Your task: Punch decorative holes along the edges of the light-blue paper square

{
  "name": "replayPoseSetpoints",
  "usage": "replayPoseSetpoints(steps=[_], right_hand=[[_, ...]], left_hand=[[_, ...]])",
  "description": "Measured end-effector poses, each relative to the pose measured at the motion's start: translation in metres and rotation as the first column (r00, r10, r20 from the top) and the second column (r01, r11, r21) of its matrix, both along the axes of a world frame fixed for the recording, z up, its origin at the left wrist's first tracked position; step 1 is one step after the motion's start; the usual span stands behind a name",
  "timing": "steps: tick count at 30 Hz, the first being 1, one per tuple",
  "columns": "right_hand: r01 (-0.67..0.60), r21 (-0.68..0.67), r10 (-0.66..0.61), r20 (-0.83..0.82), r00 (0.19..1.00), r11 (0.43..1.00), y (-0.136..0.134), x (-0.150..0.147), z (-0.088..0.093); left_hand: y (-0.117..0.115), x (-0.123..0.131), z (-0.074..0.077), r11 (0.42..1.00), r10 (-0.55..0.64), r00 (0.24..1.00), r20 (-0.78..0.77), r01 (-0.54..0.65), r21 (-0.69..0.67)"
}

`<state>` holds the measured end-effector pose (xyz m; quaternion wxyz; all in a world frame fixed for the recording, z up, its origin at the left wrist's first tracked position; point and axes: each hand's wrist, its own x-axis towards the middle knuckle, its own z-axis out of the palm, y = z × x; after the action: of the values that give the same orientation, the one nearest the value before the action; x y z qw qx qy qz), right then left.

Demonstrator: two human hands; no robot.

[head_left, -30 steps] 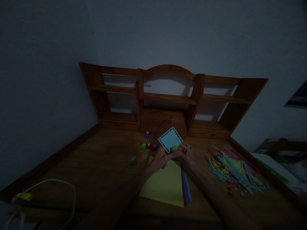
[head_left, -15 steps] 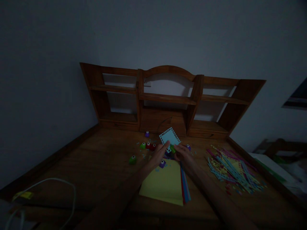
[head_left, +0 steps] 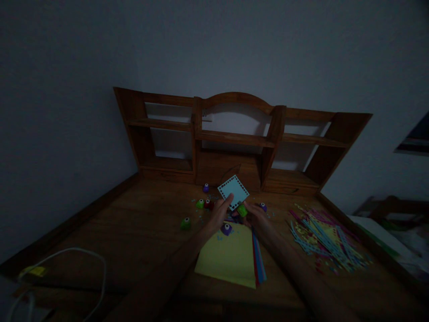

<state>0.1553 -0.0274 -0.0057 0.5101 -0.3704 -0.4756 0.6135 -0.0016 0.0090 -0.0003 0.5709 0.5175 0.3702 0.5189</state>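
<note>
My left hand (head_left: pixel 219 213) pinches a light blue paper square (head_left: pixel 236 191) with its thumb on top. Small punched shapes line the square's edges. My right hand (head_left: pixel 255 213) grips a green craft punch (head_left: pixel 241 210) at the square's lower right corner; whether the paper sits inside its slot I cannot tell. Below the hands a purple punch (head_left: pixel 227 229) rests on a stack of coloured paper (head_left: pixel 226 261), yellow on top. To the left stand a green punch (head_left: pixel 200 204), a red punch (head_left: pixel 208 204) and another green punch (head_left: pixel 185 223).
Purple punches stand behind (head_left: pixel 206 188) and to the right (head_left: pixel 263 206). Tiny blue cut-outs lie scattered around. A heap of coloured paper strips (head_left: pixel 328 237) covers the desk's right side. A wooden shelf (head_left: pixel 234 138) rises at the back. A white cable (head_left: pixel 102 264) loops at front left.
The blue square has shifted left and slightly up with my left hand. The green punch has tilted and moved slightly down, and more of the square's near edge shows.
</note>
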Motion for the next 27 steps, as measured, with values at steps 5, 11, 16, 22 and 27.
replayPoseSetpoints(steps=[5, 11, 16, 22, 27], right_hand=[[0.046, -0.012, -0.046, -0.009, 0.999, 0.999, 0.0039, 0.0028, -0.0080], [0.003, -0.047, -0.004, -0.022, 1.000, 0.999, 0.0063, 0.0044, -0.0100], [0.012, -0.032, -0.013, -0.039, 0.999, 0.999, 0.0069, 0.0034, -0.0054], [0.010, -0.032, -0.013, -0.075, 0.997, 0.999, 0.0059, 0.0015, -0.0021], [0.009, -0.045, -0.013, -0.079, 0.997, 0.999, 0.0066, 0.0028, -0.0049]], left_hand=[[-0.0017, -0.0006, 0.0010, 0.997, -0.072, 0.997, 0.009, 0.072, 0.011], [-0.0015, -0.0006, 0.0023, 0.999, -0.054, 0.998, 0.015, 0.054, -0.005], [0.0017, 0.0002, -0.0018, 0.999, -0.053, 0.998, 0.020, 0.053, 0.014], [0.0010, 0.0010, -0.0022, 0.999, -0.039, 0.999, 0.028, 0.039, 0.004], [-0.0010, 0.0011, 0.0010, 0.999, -0.048, 0.998, 0.049, 0.047, 0.013]])
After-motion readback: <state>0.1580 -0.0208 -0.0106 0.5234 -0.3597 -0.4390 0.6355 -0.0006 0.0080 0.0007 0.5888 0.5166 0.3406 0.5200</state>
